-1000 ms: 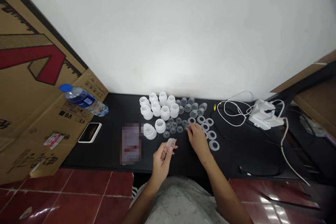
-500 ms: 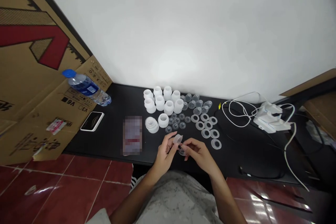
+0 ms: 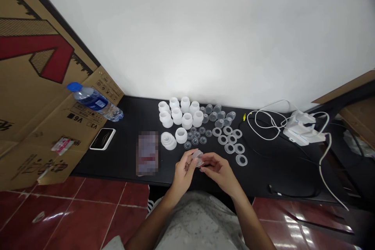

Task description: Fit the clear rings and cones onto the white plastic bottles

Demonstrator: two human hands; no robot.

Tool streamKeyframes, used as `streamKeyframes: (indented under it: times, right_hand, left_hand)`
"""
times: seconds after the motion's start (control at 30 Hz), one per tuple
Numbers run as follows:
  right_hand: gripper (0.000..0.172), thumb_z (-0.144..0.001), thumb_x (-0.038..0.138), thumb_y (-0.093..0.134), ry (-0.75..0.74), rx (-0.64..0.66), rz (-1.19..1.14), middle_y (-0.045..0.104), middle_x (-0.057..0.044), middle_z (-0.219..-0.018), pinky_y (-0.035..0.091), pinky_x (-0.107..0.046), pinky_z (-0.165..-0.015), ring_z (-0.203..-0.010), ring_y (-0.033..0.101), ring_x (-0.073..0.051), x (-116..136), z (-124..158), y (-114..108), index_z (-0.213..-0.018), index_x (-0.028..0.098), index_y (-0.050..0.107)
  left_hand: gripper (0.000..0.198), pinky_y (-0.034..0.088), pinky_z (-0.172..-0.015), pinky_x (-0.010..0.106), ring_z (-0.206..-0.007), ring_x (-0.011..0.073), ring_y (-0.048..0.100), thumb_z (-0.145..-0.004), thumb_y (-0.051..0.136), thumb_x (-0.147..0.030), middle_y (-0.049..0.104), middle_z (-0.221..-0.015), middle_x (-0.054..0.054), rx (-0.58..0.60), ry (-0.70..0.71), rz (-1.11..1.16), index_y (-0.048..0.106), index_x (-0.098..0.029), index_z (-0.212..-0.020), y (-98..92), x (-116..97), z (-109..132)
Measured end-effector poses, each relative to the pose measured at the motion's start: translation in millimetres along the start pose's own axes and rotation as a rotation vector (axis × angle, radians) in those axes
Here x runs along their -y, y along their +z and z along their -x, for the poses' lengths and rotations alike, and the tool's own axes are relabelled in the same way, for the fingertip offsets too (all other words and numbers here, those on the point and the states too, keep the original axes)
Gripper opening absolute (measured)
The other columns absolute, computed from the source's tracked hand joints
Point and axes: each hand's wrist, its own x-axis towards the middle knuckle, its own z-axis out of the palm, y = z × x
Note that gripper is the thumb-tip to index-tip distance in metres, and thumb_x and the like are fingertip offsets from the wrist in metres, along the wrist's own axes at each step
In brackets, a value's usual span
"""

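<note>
Close to the table's front edge, my left hand [image 3: 185, 168] grips a translucent plastic cap [image 3: 197, 155] between thumb and fingers. My right hand [image 3: 217, 170] is closed at the same spot, its fingertips pressed to the cap's right side. The small clear piece in my right fingers is mostly hidden there. Beyond my hands lie several small clear discs [image 3: 202, 140] and several translucent rings [image 3: 230, 148]. White jar-like pieces [image 3: 176, 115] stand in a cluster behind, with clear domed caps [image 3: 219, 122] to their right. A stacked white piece [image 3: 168, 140] is at the front left of the cluster.
A blurred flat rectangular item [image 3: 147, 153] and a white phone-like device [image 3: 102, 139] lie to the left. A water bottle [image 3: 95, 101] rests against a cardboard box [image 3: 32, 125]. White adapters [image 3: 303, 127] with cables are on the right, and a black cable [image 3: 293, 194] lies nearer.
My right hand has moved slightly left and brought the small clear piece up against the cap in my left hand. The pieces on the table have not been moved.
</note>
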Motion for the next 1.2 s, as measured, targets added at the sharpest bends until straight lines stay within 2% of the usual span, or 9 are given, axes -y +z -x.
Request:
streamKeyframes:
  times: [0.07,0.17,0.27,0.37,0.5,0.63,0.87,1.07,1.2]
  right_hand:
    - [0.028,-0.090,0.046,0.090,-0.062,-0.069,0.099,0.080,-0.006,-0.097,0.067,-0.038,-0.082,-0.086,0.078,-0.022,-3.5,0.1,-0.5,-0.102,0.023,0.081]
    - [0.026,-0.095,0.048,0.082,-0.136,-0.213,0.252,0.075,-0.004,-0.087,0.064,-0.034,-0.071,-0.076,0.073,-0.021,-10.8,-2.4,2.1,-0.093,0.022,0.075]
    - [0.027,-0.090,0.045,0.083,-0.171,-0.322,0.333,0.069,-0.002,-0.083,0.061,-0.030,-0.063,-0.073,0.068,-0.020,-15.5,-6.2,5.6,-0.093,0.023,0.067]
    - [0.024,-0.092,0.043,0.079,-0.127,-0.279,0.332,0.069,-0.002,-0.087,0.059,-0.028,-0.059,-0.075,0.067,-0.020,-15.6,-8.3,6.8,-0.100,0.024,0.066]
    - [0.014,-0.098,0.038,0.071,-0.149,-0.183,0.399,0.070,-0.001,-0.089,0.056,-0.028,-0.060,-0.072,0.064,-0.018,-12.2,-6.7,5.5,-0.100,0.024,0.068]
    - [0.007,-0.099,0.031,0.067,-0.226,-0.203,0.544,0.069,0.000,-0.084,0.052,-0.029,-0.064,-0.069,0.062,-0.016,-12.2,-4.3,6.1,-0.099,0.024,0.066]
    - [0.009,-0.094,0.030,0.066,-0.161,-0.258,0.607,0.061,0.005,-0.068,0.045,-0.028,-0.057,-0.057,0.058,-0.017,-14.1,-3.3,10.8,-0.090,0.026,0.059]
    - [0.007,-0.090,0.026,0.063,-0.170,-0.304,0.642,0.064,0.004,-0.073,0.047,-0.029,-0.060,-0.061,0.062,-0.018,-16.8,-1.9,12.7,-0.088,0.026,0.056]
    - [0.007,-0.091,0.027,0.061,-0.187,-0.344,0.641,0.064,0.004,-0.073,0.048,-0.029,-0.062,-0.062,0.063,-0.018,-27.3,1.1,17.9,-0.089,0.026,0.054]
  left_hand:
    - [0.041,0.068,-0.088,0.034,-0.100,0.0247,0.085,-0.111,0.062,-0.051,0.086,-0.119,0.011,0.034,0.003,-0.021,0.070,-0.022,-0.138,0.3,-0.3,0.2]
    - [0.042,0.068,-0.086,0.034,-0.092,0.0232,0.084,-0.112,0.060,-0.051,0.086,-0.114,0.009,0.086,-0.003,-0.026,0.069,-0.022,-0.140,0.3,-1.8,1.3]
    - [0.042,0.067,-0.095,0.037,-0.103,0.0247,0.084,-0.112,0.060,-0.049,0.085,-0.123,0.011,0.171,0.005,-0.033,0.067,-0.023,-0.144,-0.9,-5.2,2.1]
    - [0.043,0.063,-0.107,0.040,-0.121,0.0266,0.079,-0.111,0.063,-0.045,0.080,-0.136,0.013,0.233,0.044,-0.061,0.064,-0.024,-0.149,-2.1,-8.1,1.9]
    - [0.040,0.062,-0.108,0.039,-0.125,0.0255,0.077,-0.114,0.057,-0.040,0.078,-0.139,0.013,0.242,0.055,-0.089,0.062,-0.025,-0.150,-3.0,-7.4,1.4]
    - [0.037,0.061,-0.108,0.038,-0.122,0.0243,0.078,-0.115,0.055,-0.037,0.079,-0.136,0.011,0.243,0.055,-0.137,0.063,-0.026,-0.149,-3.7,-4.6,1.5]
    - [0.036,0.061,-0.110,0.038,-0.126,0.0256,0.077,-0.114,0.052,-0.029,0.077,-0.141,0.013,0.243,0.163,-0.289,0.064,-0.024,-0.148,-2.9,-4.7,2.8]
    - [0.039,0.061,-0.109,0.041,-0.122,0.0262,0.077,-0.109,0.053,-0.019,0.078,-0.137,0.012,0.270,0.249,-0.387,0.063,-0.023,-0.146,-1.6,-0.4,6.0]
    - [0.037,0.061,-0.107,0.040,-0.123,0.0259,0.077,-0.110,0.052,-0.021,0.078,-0.136,0.012,0.266,0.221,-0.362,0.062,-0.024,-0.145,-1.1,0.9,7.5]
